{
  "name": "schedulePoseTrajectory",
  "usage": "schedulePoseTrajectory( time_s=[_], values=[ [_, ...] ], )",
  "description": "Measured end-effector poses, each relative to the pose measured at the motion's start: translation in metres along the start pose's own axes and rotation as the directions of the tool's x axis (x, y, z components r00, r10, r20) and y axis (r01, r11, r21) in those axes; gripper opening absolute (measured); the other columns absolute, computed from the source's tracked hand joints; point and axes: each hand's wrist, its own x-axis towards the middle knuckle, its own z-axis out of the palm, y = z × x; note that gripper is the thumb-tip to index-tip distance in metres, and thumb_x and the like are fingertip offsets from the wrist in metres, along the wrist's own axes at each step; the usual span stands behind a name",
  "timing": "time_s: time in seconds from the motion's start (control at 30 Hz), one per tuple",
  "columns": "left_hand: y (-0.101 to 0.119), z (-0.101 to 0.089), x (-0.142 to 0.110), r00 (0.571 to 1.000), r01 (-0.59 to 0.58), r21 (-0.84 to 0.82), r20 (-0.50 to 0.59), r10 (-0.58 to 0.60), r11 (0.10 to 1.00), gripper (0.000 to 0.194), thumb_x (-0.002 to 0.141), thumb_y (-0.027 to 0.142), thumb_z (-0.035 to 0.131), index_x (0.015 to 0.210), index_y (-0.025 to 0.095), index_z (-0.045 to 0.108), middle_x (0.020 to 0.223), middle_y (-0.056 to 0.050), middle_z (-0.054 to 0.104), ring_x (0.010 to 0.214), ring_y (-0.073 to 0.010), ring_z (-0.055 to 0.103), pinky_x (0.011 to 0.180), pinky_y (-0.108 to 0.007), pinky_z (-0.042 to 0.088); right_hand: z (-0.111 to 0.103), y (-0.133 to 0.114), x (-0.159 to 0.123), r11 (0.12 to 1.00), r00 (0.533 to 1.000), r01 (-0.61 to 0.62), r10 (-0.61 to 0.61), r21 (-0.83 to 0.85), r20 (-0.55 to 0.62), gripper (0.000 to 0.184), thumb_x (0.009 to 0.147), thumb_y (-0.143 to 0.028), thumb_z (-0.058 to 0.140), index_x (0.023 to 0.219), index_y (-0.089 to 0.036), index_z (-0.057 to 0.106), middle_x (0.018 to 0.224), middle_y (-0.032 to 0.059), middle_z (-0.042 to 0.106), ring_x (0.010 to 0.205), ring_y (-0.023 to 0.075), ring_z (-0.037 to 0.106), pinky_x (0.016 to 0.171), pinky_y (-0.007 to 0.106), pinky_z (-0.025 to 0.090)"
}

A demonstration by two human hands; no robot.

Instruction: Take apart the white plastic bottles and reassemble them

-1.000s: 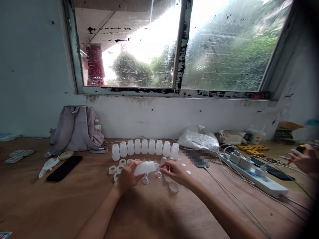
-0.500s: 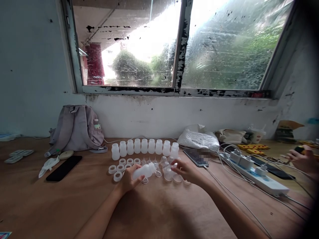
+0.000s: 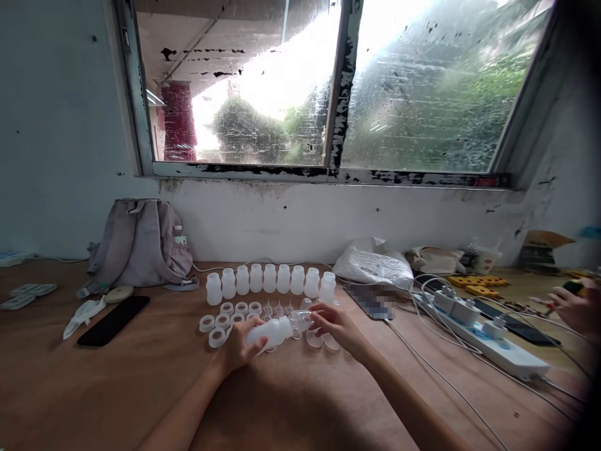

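Note:
My left hand (image 3: pixel 241 344) is closed around a translucent white baby bottle (image 3: pixel 270 333), tilted with its neck toward the right. Between the fingertips of my right hand (image 3: pixel 334 324) is a clear plastic bottle cover (image 3: pixel 300 321), close to the bottle's neck; whether they touch I cannot tell. Several white collar rings (image 3: pixel 216 338) lie left of the bottle, partly behind my left hand. Clear nipples (image 3: pixel 278 307) stand just beyond it. More clear covers (image 3: pixel 331 341) sit under and beside my right hand. A row of upright white bottles (image 3: pixel 269 279) stands behind.
A phone (image 3: pixel 370 302) on a cable and a white power strip (image 3: pixel 498 351) lie to the right. On the left are a black phone (image 3: pixel 114 321) and a grey backpack (image 3: pixel 145 244). Another person's hand (image 3: pixel 575 307) works at the far right near yellow parts (image 3: pixel 474 285).
My right hand has moved left from the group of clear covers, bringing one to the bottle's neck. My left hand still holds the bottle, slightly lower in view.

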Motion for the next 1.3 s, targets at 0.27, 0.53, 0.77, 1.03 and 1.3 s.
schedulePoseTrajectory(
  time_s=[0.27, 0.53, 0.77, 1.03, 1.3],
  values=[
    [0.002, -0.001, 0.0, 1.0, 0.015, -0.003, 0.025, -0.015, 1.0, 0.022, 0.082, 0.033, 0.043, 0.088, 0.015, 0.055, 0.073, -0.002, 0.058, 0.061, -0.0135, 0.052, 0.057, -0.023, 0.038, 0.008, 0.009, 0.005, 1.0, 0.999, -0.001, 0.001, 0.018, 0.045, 0.034, 0.074, -0.046, 0.056, 0.086, -0.014, 0.058, 0.071, 0.0044, 0.064, 0.063, 0.0163, 0.063, 0.058, 0.03, 0.053],
    [0.012, -0.001, 0.0, 1.0, 0.014, -0.026, -0.002, -0.014, 1.0, 0.023, 0.084, 0.032, 0.038, 0.085, 0.015, 0.055, 0.073, -0.003, 0.058, 0.063, -0.0147, 0.053, 0.06, -0.024, 0.039, 0.015, 0.002, 0.004, 0.997, 0.998, -0.041, 0.038, 0.059, 0.051, 0.033, 0.071, -0.048, 0.058, 0.078, -0.015, 0.057, 0.068, 0.002, 0.062, 0.062, 0.0179, 0.063, 0.057, 0.031, 0.052],
    [0.015, 0.004, -0.003, 0.999, 0.01, 0.008, -0.052, -0.01, 1.0, 0.028, 0.085, 0.03, 0.033, 0.083, 0.014, 0.056, 0.068, -0.003, 0.057, 0.06, -0.0151, 0.052, 0.058, -0.025, 0.038, 0.024, 0.007, 0.006, 0.987, 0.997, -0.067, 0.06, 0.148, 0.054, 0.03, 0.07, -0.046, 0.059, 0.071, -0.017, 0.053, 0.062, -0.0002, 0.059, 0.059, 0.0179, 0.063, 0.058, 0.032, 0.053],
    [0.017, 0.008, -0.003, 0.996, 0.013, 0.072, -0.089, -0.007, 0.997, 0.027, 0.084, 0.03, 0.033, 0.083, 0.015, 0.056, 0.069, -0.004, 0.058, 0.061, -0.0157, 0.053, 0.058, -0.025, 0.039, 0.023, 0.002, 0.005, 0.977, 0.995, -0.061, 0.043, 0.203, 0.09, 0.03, 0.07, -0.046, 0.06, 0.069, -0.017, 0.052, 0.06, -0.0016, 0.057, 0.058, 0.016, 0.061, 0.058, 0.031, 0.053],
    [0.034, 0.003, 0.03, 0.992, 0.078, -0.042, 0.103, -0.073, 0.996, 0.035, 0.075, 0.034, 0.055, 0.107, 0.019, 0.052, 0.093, -0.005, 0.062, 0.081, -0.02, 0.058, 0.072, -0.028, 0.044, 0.019, -0.026, 0.031, 0.979, 0.975, 0.203, -0.201, 0.005, -0.092, 0.033, 0.077, -0.045, 0.052, 0.095, -0.017, 0.059, 0.075, 0.0031, 0.058, 0.066, 0.0142, 0.056, 0.055, 0.025, 0.049]
  ],
)
